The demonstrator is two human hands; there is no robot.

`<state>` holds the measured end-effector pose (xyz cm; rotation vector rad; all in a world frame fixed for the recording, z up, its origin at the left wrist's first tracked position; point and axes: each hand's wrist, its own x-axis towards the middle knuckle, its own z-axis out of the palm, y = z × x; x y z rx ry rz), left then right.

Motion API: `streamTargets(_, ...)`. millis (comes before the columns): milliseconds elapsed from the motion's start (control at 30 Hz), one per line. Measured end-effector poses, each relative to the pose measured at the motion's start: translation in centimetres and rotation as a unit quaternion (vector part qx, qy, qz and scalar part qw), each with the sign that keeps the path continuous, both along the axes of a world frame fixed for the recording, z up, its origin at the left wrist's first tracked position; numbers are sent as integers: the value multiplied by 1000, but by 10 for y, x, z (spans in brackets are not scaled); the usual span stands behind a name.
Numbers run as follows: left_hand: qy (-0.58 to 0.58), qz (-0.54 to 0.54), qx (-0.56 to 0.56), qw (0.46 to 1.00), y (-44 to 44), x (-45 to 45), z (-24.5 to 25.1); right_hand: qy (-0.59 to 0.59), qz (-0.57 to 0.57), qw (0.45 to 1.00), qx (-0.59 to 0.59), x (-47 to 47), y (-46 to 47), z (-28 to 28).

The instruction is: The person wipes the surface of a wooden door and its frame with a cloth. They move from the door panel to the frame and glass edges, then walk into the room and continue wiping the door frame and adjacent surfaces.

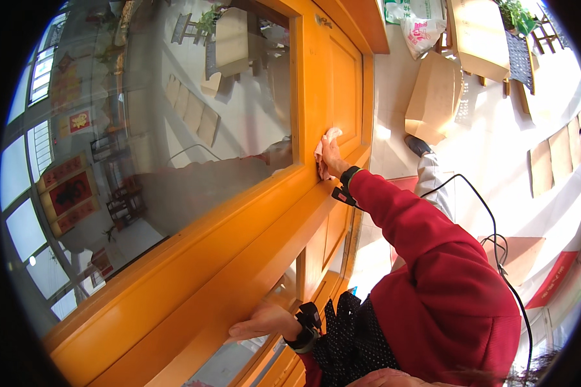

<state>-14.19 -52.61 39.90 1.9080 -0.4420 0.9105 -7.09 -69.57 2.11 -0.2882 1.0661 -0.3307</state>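
My right hand (335, 157) presses a pale pinkish cloth (321, 169) against the orange wooden frame of a glazed door (314, 92). The cloth is bunched under the palm, and part of it shows past the fingertips. Lower left, my left hand (261, 323) is slightly blurred and holds nothing. Its fingers stretch out beside the door's edge; whether they touch the wood I cannot tell. The large glass pane (213, 179) carries reflections of the room. A small metal latch (323, 21) sits on the frame near the top.
Cardboard boxes (433, 96) stand on the pale tiled floor, near plastic bags (421, 36) and a potted plant (518, 17). A folded cardboard sheet (559, 152) lies at the right. A black cable (486, 208) loops behind my right arm. A shoe (416, 145) shows beside one box.
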Motion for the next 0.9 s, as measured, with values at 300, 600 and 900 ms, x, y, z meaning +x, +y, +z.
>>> streamTargets(300,-48,151,92,983,-23,-8,1,36,16,999,14,29,-90,-17)
streamTargets(600,-25,172,46,984,2,-2,-4,-43,20,997,-64,72,-295,-34)
streamTargets(900,-6,164,10,986,-23,-5,-1,-34,-57,996,-59,66,-292,-66)
